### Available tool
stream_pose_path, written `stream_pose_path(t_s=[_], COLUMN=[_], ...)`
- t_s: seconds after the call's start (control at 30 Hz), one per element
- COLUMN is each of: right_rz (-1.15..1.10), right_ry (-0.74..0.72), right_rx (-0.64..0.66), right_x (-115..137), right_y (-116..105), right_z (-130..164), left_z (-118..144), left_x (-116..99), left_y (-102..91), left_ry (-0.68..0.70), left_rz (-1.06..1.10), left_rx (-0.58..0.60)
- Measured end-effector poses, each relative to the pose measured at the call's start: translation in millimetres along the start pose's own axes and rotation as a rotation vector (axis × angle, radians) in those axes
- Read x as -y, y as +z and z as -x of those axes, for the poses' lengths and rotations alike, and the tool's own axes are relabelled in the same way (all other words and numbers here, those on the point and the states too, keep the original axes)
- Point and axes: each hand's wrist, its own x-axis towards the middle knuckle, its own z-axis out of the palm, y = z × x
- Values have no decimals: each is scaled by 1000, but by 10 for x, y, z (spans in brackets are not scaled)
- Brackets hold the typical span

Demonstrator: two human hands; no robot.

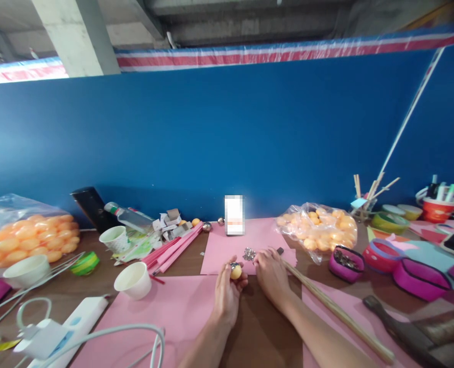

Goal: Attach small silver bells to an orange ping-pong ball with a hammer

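My left hand [230, 289] is closed around a small yellow-orange ball [236, 272] that looks like a table tennis ball. Something silver and shiny covers its upper side. To the right, my right hand [270, 273] lies palm down over the pink paper [215, 255], its fingers bent and drawn together at a small heap of shiny silver pieces [248, 253]. What its fingertips hold, if anything, is too small to make out. A wooden stick [334, 306] runs from beside my right hand toward the lower right, and a dark object [280, 251] shows just past the fingers.
Bags of orange balls stand at left [31, 235] and right [318, 227]. White cups [133, 280], pink rolled strips [178, 248] and a power strip [77, 322] with cables lie left. Magenta containers [345, 265] and a hammer-like tool [399, 327] lie right. A blue partition [211, 128] rises behind.
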Motion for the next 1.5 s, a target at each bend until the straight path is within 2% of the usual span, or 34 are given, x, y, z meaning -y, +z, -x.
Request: stream_pose_path(t_s=[0.2, 0.4, 0.77, 1.1, 1.33, 1.5], right_rz=[-54, -110, -400, -422, -520, -571], right_ry=[41, 12, 48, 61, 75, 33], right_rx=[-34, -32, 8, -39, -45, -77], right_x=[40, 52, 96, 117, 100, 136], right_y=[-46, -97, -46, -70, -68, -103], right_z=[-15, -7, 5, -12, -11, -28], left_z=[-1, 1, -18, -14, -21, -26], left_x=[-10, -21, -2, -4, 2, 3], left_y=[21, 30, 14, 9, 8, 5], left_ry=[-28, -11, -27, -17, -10, -14], left_rz=[-12, -13, -63, -73, -63, -60], left_rx=[-10, -16, -18, -17, -8, -15])
